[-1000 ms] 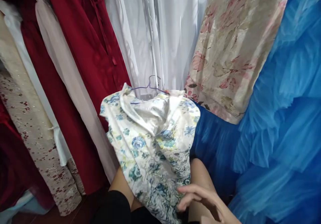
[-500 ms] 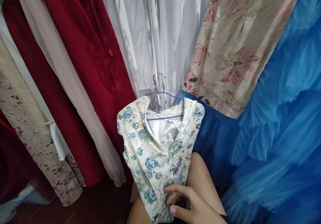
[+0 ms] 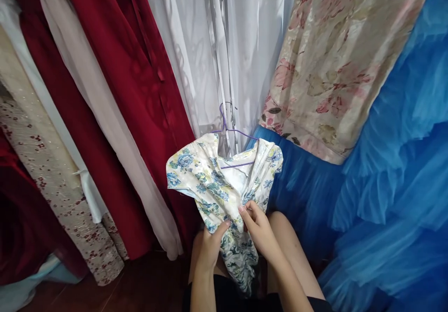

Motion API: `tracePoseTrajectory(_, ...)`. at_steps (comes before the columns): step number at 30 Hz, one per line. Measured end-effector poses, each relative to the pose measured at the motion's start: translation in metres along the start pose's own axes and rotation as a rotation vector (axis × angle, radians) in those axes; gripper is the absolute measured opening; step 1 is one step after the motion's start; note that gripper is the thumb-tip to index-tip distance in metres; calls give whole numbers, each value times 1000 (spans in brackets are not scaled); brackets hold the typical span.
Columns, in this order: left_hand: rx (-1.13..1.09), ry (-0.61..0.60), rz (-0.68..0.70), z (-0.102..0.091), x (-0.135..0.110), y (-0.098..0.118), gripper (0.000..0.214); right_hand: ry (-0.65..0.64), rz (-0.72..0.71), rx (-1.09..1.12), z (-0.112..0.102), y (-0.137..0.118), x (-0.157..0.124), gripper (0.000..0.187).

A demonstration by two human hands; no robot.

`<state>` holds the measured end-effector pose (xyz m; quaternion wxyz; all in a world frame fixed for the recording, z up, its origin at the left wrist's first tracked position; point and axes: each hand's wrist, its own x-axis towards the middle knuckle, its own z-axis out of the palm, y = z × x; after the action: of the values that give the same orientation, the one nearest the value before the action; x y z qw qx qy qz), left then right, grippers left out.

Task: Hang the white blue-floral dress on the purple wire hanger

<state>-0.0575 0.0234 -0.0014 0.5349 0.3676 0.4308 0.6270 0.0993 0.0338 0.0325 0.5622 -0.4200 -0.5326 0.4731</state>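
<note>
A white dress with blue and yellow flowers hangs on a purple wire hanger, whose hook rises above the neckline. Its lower part drops bunched between my knees. My left hand grips the cloth at the waist on the left side, thumb on the front and the other fingers hidden behind the fabric. With thumb and forefinger, my right hand pinches the front of the dress just below the V of the neckline.
White curtain-like fabric hangs behind the hanger. Dark red gowns and a sequined beige one hang at left. A pink-flowered beige dress and a ruffled blue tulle skirt fill the right. Dark floor shows below.
My left hand has come into view and taken hold of the dress. My right hand has moved up from the lower skirt and closed on the cloth below the neckline.
</note>
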Motion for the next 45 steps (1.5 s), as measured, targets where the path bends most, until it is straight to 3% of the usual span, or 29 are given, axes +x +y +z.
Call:
tracePoseTrajectory(3, -31, -27, -11, 3, -3, 4, 52, 16, 2, -34, 4, 4, -5, 39)
tracePoseTrajectory(9, -91, -30, -121, 17, -12, 9, 60, -34, 53, 13, -9, 0, -20, 39)
tracePoseTrajectory(12, -145, 33, -132, 24, -7, 4, 57, 32, 40, 38, -16, -5, -23, 42)
tracePoseTrajectory(15, -125, 277, 73, 20, 6, -5, 50, 144, 31, 43, -25, -6, -25, 44)
tracePoseTrajectory(17, 7, 503, 367, 14, 12, -10, 48, 155, 51, 48, -30, -6, -26, 45)
tracePoseTrajectory(19, 225, 609, 642, 13, 10, -12, 43, 103, 77, 48, -30, -6, -28, 47)
tracePoseTrajectory(20, 335, 557, 712, 15, 5, -13, 37, 67, 88, 47, -28, -7, -29, 47)
tracePoseTrajectory(21, 420, 431, 724, 19, -1, -15, 33, 33, 93, 47, -25, -8, -30, 48)
tracePoseTrajectory(23, 474, 113, 601, 31, -15, -18, 30, -14, 92, 44, -14, -9, -35, 46)
tracePoseTrajectory(25, 441, -60, 430, 44, -28, -25, 32, -32, 89, 39, -4, -11, -40, 43)
tracePoseTrajectory(27, 431, -51, 333, 52, -36, -31, 26, -29, 96, 30, 1, -16, -40, 40)
tracePoseTrajectory(30, 536, -5, 334, 51, -37, -35, 21, -23, 91, 54, -3, -34, -17, 41)
tracePoseTrajectory(34, 700, -81, 425, 38, -28, -31, 19, 5, -51, 149, -13, -88, 57, 46)
tracePoseTrajectory(37, 794, -152, 458, 27, -16, -31, 21, -11, -57, 178, -8, -130, 111, 32)
tracePoseTrajectory(40, 942, -271, 464, 14, 1, -26, 18, 4, -96, 209, 1, -150, 135, 26)
tracePoseTrajectory(43, 1111, -503, 422, 10, 19, 1, 13, 7, -174, 188, 6, -148, 131, 29)
tracePoseTrajectory(45, 1124, -640, 432, 17, 30, 38, 9, -17, -186, 143, 5, -141, 124, 30)
